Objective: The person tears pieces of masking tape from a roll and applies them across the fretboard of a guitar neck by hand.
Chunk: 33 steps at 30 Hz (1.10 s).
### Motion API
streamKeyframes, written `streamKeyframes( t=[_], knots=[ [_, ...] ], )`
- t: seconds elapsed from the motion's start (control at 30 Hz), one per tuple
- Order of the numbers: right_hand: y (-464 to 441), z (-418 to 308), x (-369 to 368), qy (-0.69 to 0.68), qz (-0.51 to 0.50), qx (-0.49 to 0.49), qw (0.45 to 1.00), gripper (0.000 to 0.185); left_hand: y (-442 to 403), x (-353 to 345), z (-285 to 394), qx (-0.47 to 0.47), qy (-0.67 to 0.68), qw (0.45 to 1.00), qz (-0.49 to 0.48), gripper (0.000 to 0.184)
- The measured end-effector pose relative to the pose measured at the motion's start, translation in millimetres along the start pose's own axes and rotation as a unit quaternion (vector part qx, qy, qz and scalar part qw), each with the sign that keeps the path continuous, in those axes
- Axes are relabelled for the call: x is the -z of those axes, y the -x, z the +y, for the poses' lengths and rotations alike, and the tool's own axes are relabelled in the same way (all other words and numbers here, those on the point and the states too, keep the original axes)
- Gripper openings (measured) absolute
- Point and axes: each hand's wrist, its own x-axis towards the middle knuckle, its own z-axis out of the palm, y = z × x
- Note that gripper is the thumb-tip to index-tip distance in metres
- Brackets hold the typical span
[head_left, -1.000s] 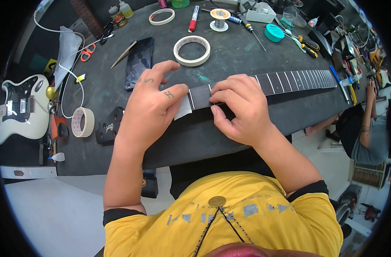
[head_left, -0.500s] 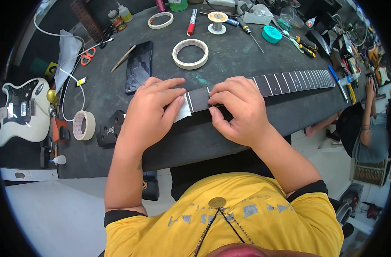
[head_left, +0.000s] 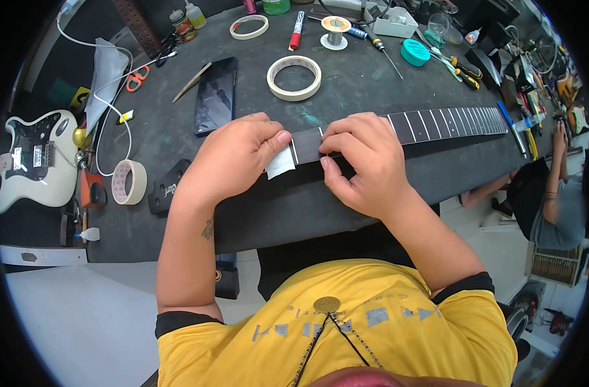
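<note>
Head view, which I follow from a distance: nearest, across the bottom of the frame, is a yellow shirt [head_left: 333,290]. Above it, at the centre, two bare hands rest over a dark guitar neck [head_left: 449,126], which lies slantwise on the bench [head_left: 346,80] from the headstock [head_left: 168,189], left of centre, to the right side of the frame. The left hand [head_left: 236,158] is curled, thumb and fingers drawn together beside a white strip [head_left: 281,164] near the headstock end; I cannot tell whether they are clamped on anything. The right hand [head_left: 367,161] arches over the fretboard, fingers on top and thumb at the near edge, a small gap between their tips; whether they pinch something I cannot tell. I judge that this placement helps keep the long neck steady.

Farther up, a phone [head_left: 215,97] and a tape roll [head_left: 294,95] lie just beyond the neck, apparently set aside within reach. Toward the top edge are a red marker [head_left: 297,31] and a wire spool [head_left: 335,37]. At far right sits another person [head_left: 559,213].
</note>
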Motion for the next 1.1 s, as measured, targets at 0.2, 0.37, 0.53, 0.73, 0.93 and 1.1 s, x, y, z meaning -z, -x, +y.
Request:
streamKeyframes(
  t=[0.2, 0.37, 0.53, 0.73, 0.93, 1.1],
  knots=[
    [-1, -1, 1, 0.008, -0.004, -0.004, 1.0, 0.022, -3, 11, 14, 0.06, -0.004, 0.996, -0.07, 0.038],
    [-1, -3, 2, 0.014, -0.01, -0.005, 1.0, 0.022, 2, 4, 7, 0.087, 0.061, 0.994, 0.034, 0.034],
    [0, -1, 1, 0.008, 0.0, -0.003, 1.0, 0.023, 17, 7, 1, 0.008, 0.12, 0.991, 0.057, 0.022],
    [0, -4, 1, 0.016, -0.011, -0.01, 1.0, 0.022, 1, 10, 12, 0.023, 0.062, 0.997, -0.026, 0.024],
    [-2, -2, 0, 0.018, -0.007, -0.004, 1.0, 0.022, -5, 11, 16, 0.09, -0.024, 0.993, -0.068, 0.041],
    [-1, -2, -1, 0.019, -0.007, -0.003, 1.0, 0.021, -8, 7, 25, 0.181, 0.019, 0.982, -0.045, 0.052]
  ],
)
